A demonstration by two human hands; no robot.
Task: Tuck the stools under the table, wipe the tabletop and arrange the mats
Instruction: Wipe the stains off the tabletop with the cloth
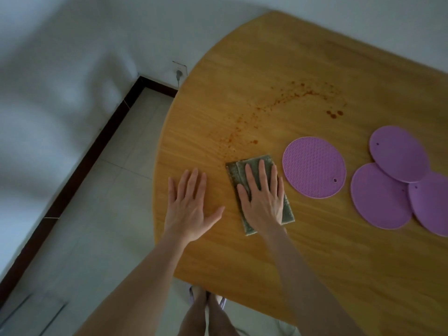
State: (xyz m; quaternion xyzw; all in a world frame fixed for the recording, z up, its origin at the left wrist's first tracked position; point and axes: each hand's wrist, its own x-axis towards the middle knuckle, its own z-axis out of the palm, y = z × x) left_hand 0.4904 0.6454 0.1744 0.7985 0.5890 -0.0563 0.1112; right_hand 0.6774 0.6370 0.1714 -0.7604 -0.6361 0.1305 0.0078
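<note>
Right hand (263,200) flat on the cloth (257,170), left hand (188,204) beside

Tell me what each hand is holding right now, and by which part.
Nothing is gripped. The right hand lies flat on the middle of the folded green cloth, pressing it onto the table. The left hand rests open on bare wood.

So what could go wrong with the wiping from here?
The cloth under the right hand could smear the brown splatter wider instead of lifting it. A sweep rightward might push stain onto the nearest mat, which lies right beside the cloth.
</note>
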